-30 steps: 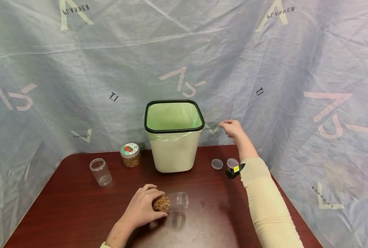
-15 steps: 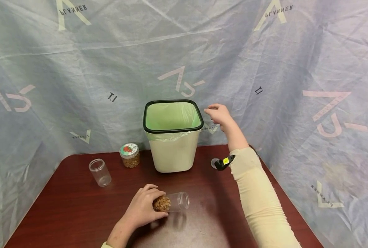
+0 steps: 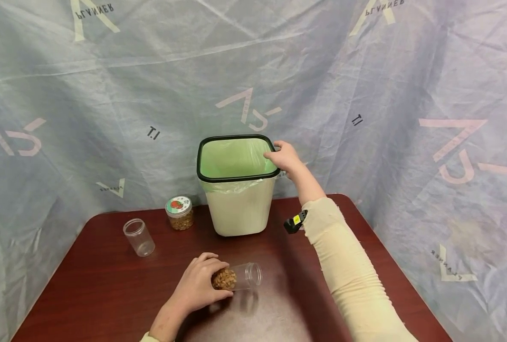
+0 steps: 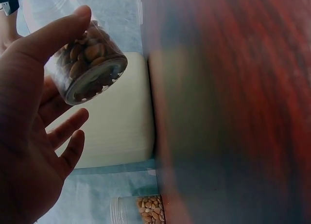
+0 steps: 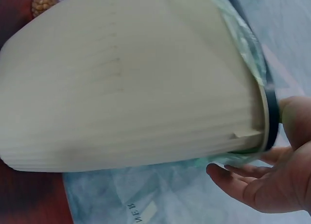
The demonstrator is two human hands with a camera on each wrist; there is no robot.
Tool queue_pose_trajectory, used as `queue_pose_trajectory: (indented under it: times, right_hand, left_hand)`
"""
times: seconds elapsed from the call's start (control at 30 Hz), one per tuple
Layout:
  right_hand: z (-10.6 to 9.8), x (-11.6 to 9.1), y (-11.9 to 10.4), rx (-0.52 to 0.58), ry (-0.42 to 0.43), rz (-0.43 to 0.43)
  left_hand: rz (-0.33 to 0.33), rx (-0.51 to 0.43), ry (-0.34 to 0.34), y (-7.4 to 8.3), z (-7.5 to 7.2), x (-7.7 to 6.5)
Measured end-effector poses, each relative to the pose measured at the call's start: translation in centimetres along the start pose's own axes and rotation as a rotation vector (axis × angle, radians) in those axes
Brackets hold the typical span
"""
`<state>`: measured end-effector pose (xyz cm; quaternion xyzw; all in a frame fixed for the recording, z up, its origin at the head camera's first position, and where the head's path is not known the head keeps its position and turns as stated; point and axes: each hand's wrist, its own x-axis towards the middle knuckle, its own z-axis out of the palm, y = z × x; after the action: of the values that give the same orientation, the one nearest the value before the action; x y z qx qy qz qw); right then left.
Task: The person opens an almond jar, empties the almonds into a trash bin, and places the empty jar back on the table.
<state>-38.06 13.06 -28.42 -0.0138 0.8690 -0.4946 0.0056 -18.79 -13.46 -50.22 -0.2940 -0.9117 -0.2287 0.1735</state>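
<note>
My left hand [image 3: 199, 284] grips a clear plastic jar [image 3: 241, 277] by its base end, low over the table. The jar is tipped on its side, its uncapped mouth to the right, and brown nuts [image 4: 91, 50] are gathered at the base. Ahead stands a cream trash can [image 3: 239, 211] with a black rim and a pale green liner [image 3: 232, 159]. My right hand [image 3: 284, 156] holds the can's right rim, thumb on the inner side and fingers outside. In the right wrist view the fingers [image 5: 233, 182] lie beside the outer wall, below the rim.
On the left stands an uncapped clear jar [image 3: 139, 237] with nothing inside. Between it and the can is a lidded jar of nuts [image 3: 179, 213]. A printed cloth [image 3: 150, 95] hangs behind the dark red table [image 3: 86, 285]. My right sleeve and wrist camera hide the small clear lids.
My right hand has moved left from beside the trash can onto its right rim. My left hand and its jar have stayed in place.
</note>
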Motion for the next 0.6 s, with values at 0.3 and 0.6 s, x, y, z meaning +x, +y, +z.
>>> queue_pose_trajectory:
  times: [0.3, 0.6]
  right_hand:
    - [1.5, 0.8, 0.7, -0.073, 0.082, -0.004]
    - [1.9, 0.8, 0.5, -0.105, 0.086, 0.031]
  left_hand:
    - [-0.001, -0.016, -0.001, -0.1, -0.3, 0.3]
    - [0.003, -0.001, 0.015, -0.3, -2.0, 1.1]
